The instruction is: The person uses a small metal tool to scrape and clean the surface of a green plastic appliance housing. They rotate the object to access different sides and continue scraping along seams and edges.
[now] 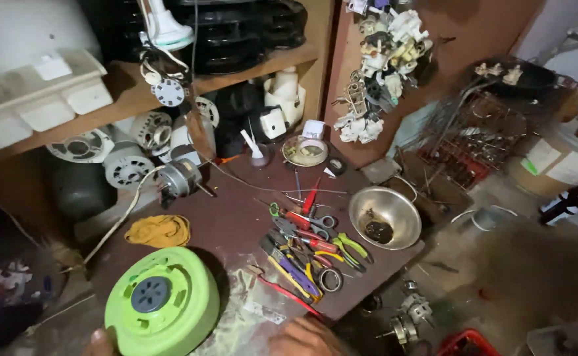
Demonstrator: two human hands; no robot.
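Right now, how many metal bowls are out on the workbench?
1. The steel bowl sits at the bench's right edge, just right of the pile of pliers and screwdrivers, with dark residue inside. Others could be hidden in the clutter beyond.

You have one green round fan base (162,304) in front of you and one steel bowl (385,217) on the brown board (236,224). One yellow cloth (160,231), one small motor (180,178) with a shaft, one tape roll (305,151). The heap of pliers, cutters and screwdrivers (309,254) holds perhaps ten tools; overlap blocks an exact count. Two hands show at the bottom edge: your left hand (98,343) and your right hand (305,337). One red crate (468,344).
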